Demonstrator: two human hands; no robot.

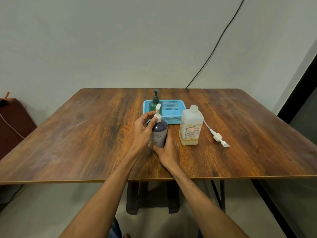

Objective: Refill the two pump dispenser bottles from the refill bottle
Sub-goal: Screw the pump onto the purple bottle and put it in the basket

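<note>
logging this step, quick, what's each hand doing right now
Left hand: closed around the white pump collar of the purple bottle.
Right hand: closed on the purple bottle's lower body, steadying it on the table.

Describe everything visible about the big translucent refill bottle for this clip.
The refill bottle is a squarish, translucent whitish plastic jug with an orange-printed label reading BIOCHEK CHG. It stands upright on the wooden table, right of the purple pump bottle and just in front of the blue basket. Its wide neck looks open; a detached pump lies beside it. Pale liquid shows near its base. Neither hand touches it.
</note>
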